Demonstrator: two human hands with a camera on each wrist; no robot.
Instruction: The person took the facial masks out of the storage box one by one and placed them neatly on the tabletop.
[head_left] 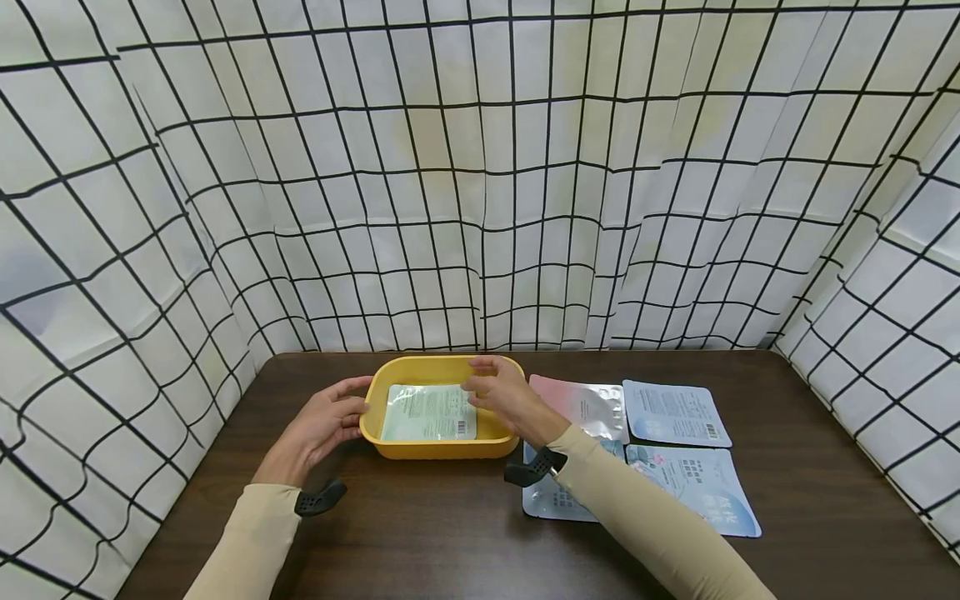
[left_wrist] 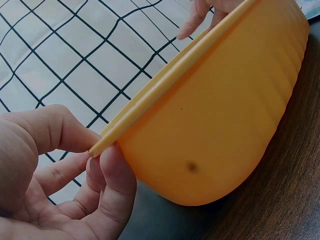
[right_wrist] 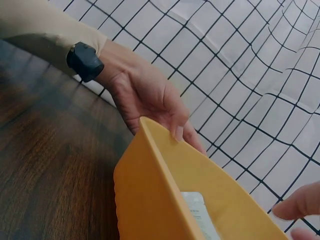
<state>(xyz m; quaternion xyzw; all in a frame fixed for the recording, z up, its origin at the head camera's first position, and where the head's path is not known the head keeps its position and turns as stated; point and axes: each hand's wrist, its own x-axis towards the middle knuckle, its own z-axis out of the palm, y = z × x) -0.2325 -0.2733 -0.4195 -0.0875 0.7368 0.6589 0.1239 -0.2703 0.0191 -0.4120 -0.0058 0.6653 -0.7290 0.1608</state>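
Note:
A yellow plastic basin (head_left: 442, 452) stands on the table, and my left hand (head_left: 321, 427) pinches its left rim. In the left wrist view the thumb lies over the rim and the fingers (left_wrist: 117, 172) curl beneath it. Inside the basin lies a pale green printed sachet (head_left: 423, 414), flat, its right end close to my right hand (head_left: 513, 398). That hand is over the basin's right part with nothing between its loosely bent fingers (right_wrist: 300, 202).
Right of the basin, several flat sachets lie on the brown table (head_left: 420, 533): a pink and silver one (head_left: 588, 404), a light blue one (head_left: 675, 412), and blue ones (head_left: 701, 483) nearer the front, partly under my right forearm. A white cloth with a black grid (head_left: 480, 200) surrounds the table.

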